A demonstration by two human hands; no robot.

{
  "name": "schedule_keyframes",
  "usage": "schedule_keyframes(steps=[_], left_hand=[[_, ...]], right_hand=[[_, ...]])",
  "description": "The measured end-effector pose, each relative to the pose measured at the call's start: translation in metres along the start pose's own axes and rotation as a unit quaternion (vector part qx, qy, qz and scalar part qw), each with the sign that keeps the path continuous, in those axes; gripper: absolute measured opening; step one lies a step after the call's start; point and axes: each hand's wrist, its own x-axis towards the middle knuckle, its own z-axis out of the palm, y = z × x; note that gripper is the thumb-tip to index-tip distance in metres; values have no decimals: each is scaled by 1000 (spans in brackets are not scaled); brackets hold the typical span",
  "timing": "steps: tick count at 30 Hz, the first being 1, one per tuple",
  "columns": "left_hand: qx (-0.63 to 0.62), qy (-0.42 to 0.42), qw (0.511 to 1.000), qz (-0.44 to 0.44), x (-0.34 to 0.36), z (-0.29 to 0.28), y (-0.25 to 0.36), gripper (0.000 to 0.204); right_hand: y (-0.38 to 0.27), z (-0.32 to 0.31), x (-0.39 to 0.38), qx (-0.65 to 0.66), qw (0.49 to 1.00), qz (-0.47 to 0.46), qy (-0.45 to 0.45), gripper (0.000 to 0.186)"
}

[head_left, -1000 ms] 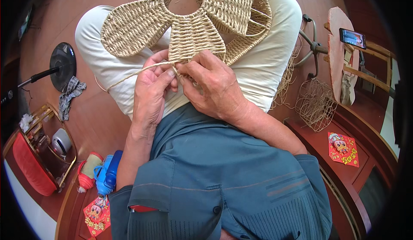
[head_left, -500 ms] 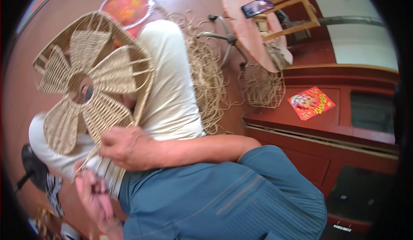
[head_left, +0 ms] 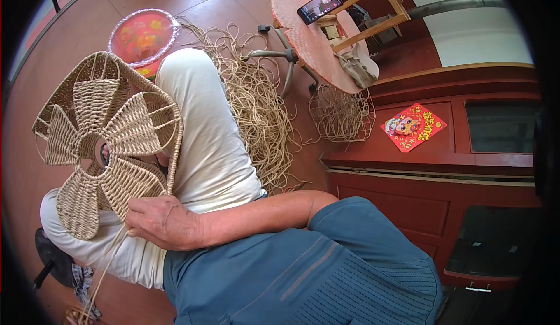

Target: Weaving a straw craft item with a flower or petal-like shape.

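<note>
A flower-shaped woven straw piece (head_left: pixel 134 128) lies over my lap, with broad petals round a ring and a curved woven rim behind them. My right hand (head_left: pixel 163 223) is closed on the lower tip of the nearest petal, where a thin straw cord (head_left: pixel 102 275) comes out. From there the cord runs down in two strands to the lower left edge. My left hand (head_left: pixel 79 320) is almost wholly cut off there; only a bit of fingers shows at the cord's end. Loose loops join some upper petals to the rim.
A big tangle of straw cord (head_left: pixel 256 115) covers the floor beside my knee. Beyond stand a red patterned round tub (head_left: pixel 143 36) and a pink-topped stand (head_left: pixel 297 30) carrying a phone (head_left: pixel 319 6). A wire basket (head_left: pixel 341 112) sits by a red cabinet (head_left: pixel 396 208).
My left hand has moved away down and left to the picture's edge, drawing the cord out long. My right hand stays at the petal tip. The view has shifted slightly.
</note>
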Motion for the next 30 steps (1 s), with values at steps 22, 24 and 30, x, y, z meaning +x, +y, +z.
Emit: schedule_keyframes(steps=[22,24,30], left_hand=[[264,98,922,264,160,-76,-9,48],[341,155,882,285,125,-167,47,46],[406,28,870,280,-18,-14,55,34]], right_hand=[[2,8,-6,-76,997,-17,14,17],[3,1,-2,-63,998,9,20,14],[3,-28,7,5,999,41,14,11]])
